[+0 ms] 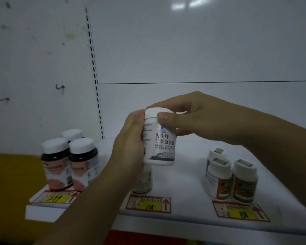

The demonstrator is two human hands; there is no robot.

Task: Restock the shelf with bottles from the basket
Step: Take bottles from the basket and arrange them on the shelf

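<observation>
1. You hold one white bottle upright in both hands, above the shelf and clear of it, near the middle of your view.
2. Your left hand curls round the bottle's body from its 9 o'clock side, with the fingers wrapped against the label.
3. Your right hand comes in from 3 o'clock and pinches the white cap between the thumb and curled fingers.
4. At 6 o'clock from the held bottle, one pale bottle stands on the shelf, partly hidden by your left wrist.
5. At 8 o'clock stand three dark bottles with white caps, two in front and one behind.
6. At 4 o'clock stand three orange-labelled bottles, two in front and one behind.
7. Three price tags lie along the shelf's front edge, one before each group, reading 299, 108 and 88.
</observation>
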